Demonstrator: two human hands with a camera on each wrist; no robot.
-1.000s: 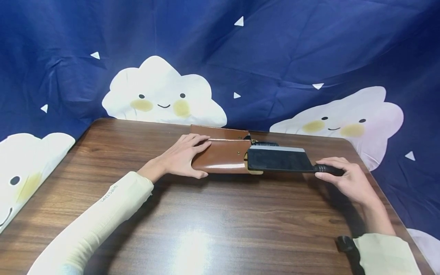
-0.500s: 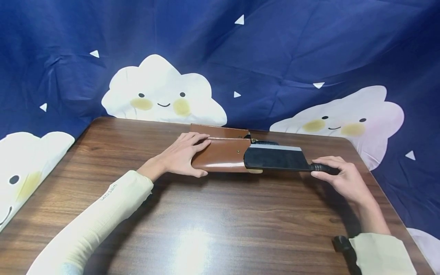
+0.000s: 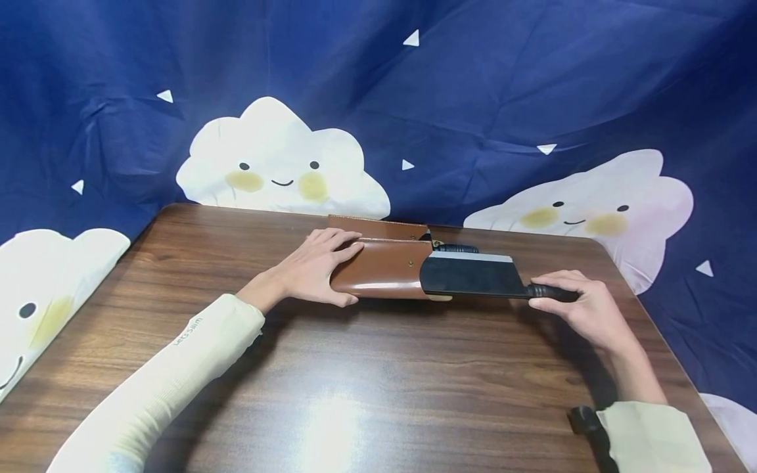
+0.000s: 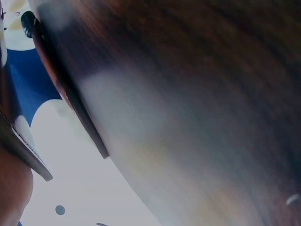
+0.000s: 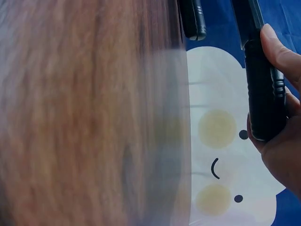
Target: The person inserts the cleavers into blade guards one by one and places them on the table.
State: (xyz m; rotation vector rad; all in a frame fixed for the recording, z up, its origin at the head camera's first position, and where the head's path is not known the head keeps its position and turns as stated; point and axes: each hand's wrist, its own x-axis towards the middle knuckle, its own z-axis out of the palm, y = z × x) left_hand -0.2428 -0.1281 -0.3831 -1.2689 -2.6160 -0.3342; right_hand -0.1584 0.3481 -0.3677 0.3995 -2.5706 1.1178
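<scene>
In the head view my left hand (image 3: 319, 266) grips the closed end of a brown leather sheath (image 3: 384, 269), thumb below and fingers over the top edge. My right hand (image 3: 582, 309) holds a cleaver (image 3: 473, 274) by its black handle. The cleaver's blade is black with a silvery strip along its upper edge. Its front part is inside the sheath's mouth and hidden; the rest sticks out to the right. The right wrist view shows the black handle (image 5: 265, 89) between my thumb and fingers. In the left wrist view, part of the sheath (image 4: 21, 146) shows at the left edge.
Behind the held sheath lies a second brown sheath (image 3: 378, 226), with a black handle (image 3: 458, 248) protruding from its right end. Both are above a brown wood-grain table (image 3: 367, 368). A blue curtain (image 3: 473, 85) with white clouds hangs behind the table's far edge.
My right hand has moved left, pushing the cleaver further into the sheath, so less of its blade shows. My left hand and the sheath have stayed in place.
</scene>
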